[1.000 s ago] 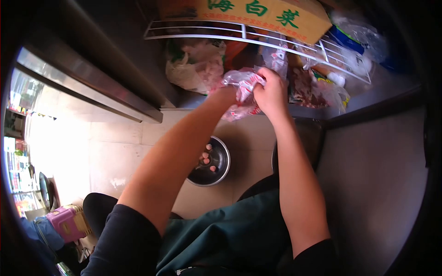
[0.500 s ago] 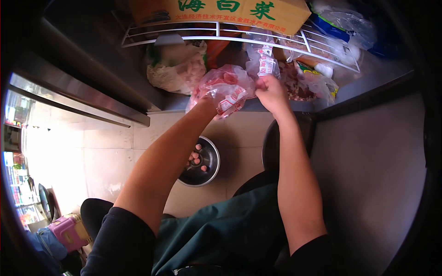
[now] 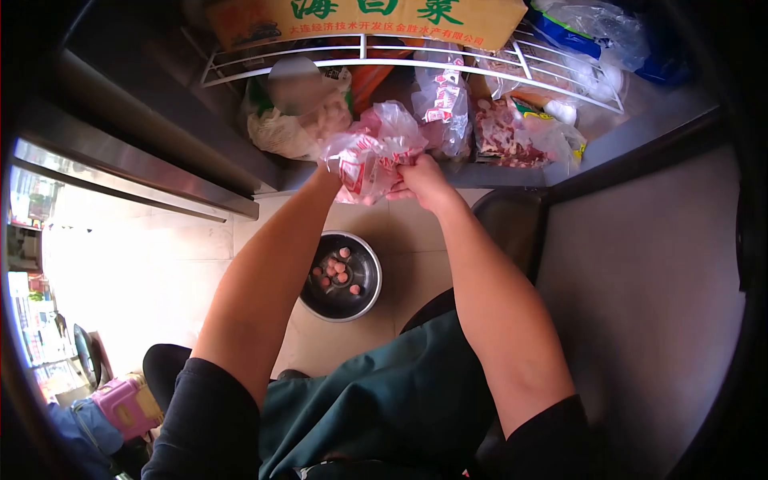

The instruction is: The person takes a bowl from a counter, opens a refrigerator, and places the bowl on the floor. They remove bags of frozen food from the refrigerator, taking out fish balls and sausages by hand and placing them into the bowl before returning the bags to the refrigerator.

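A crumpled clear plastic bag (image 3: pixel 370 160) with red print and something pinkish inside is held up at the front edge of the freezer compartment. My left hand (image 3: pixel 326 178) is at the bag's left side, its fingers hidden by the plastic. On the right side, my right hand (image 3: pixel 424 181) pinches the bag with bent fingers. Below both hands, a round metal bowl (image 3: pixel 366 258) stands on the tiled floor. Several pink frozen meatballs (image 3: pixel 340 268) lie in it.
A white wire rack (image 3: pixel 364 62) crosses the compartment, with a cardboard box (image 3: pixel 376 20) above it. Behind my hands lie a long printed bag (image 3: pixel 445 104), a bag of red meat (image 3: pixel 508 136) and a whitish bag (image 3: pixel 284 132). Door panels flank me, including a grey one (image 3: pixel 640 296).
My right hand has let go of the long printed bag and moved left onto the crumpled bag. The crumpled bag has shifted slightly left, and more of the bowl shows.
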The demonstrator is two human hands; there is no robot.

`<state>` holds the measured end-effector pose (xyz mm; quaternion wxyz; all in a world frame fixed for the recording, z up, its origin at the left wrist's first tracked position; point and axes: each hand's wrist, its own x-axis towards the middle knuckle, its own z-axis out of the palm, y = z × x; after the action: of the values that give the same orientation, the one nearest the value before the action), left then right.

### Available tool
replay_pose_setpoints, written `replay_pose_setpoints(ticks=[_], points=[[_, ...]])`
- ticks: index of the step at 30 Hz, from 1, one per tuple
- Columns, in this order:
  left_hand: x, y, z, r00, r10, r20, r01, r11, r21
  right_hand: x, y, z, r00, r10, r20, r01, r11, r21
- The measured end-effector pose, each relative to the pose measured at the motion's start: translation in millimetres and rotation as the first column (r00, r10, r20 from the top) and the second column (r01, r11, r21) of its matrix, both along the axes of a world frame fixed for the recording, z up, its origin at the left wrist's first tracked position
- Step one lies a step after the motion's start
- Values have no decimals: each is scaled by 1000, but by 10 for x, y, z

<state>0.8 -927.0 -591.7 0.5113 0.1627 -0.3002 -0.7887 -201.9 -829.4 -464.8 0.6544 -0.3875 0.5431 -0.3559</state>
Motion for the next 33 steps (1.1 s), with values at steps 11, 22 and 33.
replay_pose_setpoints(ticks=[11,22,33], points=[[146,179,1049,756,34,654,181,949,-259,131,-127,98,921,-126,-368,106,992,-74],[-178,1075,2214,963,-117,241,90,989,120,430,-231,293,919,-366,-146,367,930,-23],[-11,1776,2326,925,76,373,-198,933,301,481,-345,75,37,-167,-985,-414,895,-167]])
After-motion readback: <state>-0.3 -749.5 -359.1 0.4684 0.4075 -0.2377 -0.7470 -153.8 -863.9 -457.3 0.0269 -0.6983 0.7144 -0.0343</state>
